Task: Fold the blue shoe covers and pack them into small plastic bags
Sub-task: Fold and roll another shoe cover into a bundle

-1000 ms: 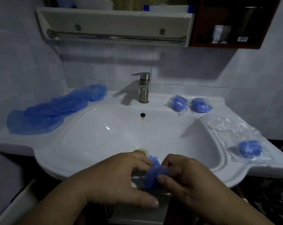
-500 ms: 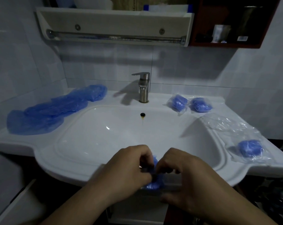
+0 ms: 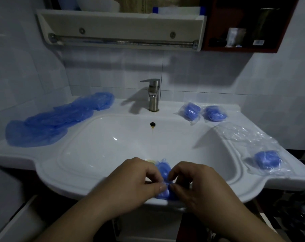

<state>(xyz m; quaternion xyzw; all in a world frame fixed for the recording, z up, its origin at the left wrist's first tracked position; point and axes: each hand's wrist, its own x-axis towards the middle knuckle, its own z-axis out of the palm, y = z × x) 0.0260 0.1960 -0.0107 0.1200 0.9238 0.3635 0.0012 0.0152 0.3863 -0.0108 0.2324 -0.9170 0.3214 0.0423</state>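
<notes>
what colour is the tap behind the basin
Brushed silver metal; the tap shows best in the head view.

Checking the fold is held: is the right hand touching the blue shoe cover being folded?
Touching. In the head view the right hand pinches the shoe cover between thumb and fingertips.

You have a single wide-angle view, worn on the person's head, looking forward and down from the front of the sink (image 3: 64,182) toward the tiled back wall. The tap (image 3: 153,95) stands at the middle of the frame, square to you. Nearest the lens, the left hand (image 3: 130,186) and right hand (image 3: 198,186) come in from the bottom edge and meet on a folded shoe cover (image 3: 163,170) over the sink's front rim. The top edge takes in the shelf (image 3: 120,23) and a dark cabinet (image 3: 235,49) at upper right. Both side counters fit in, their outer ends bowed by the lens.
</notes>
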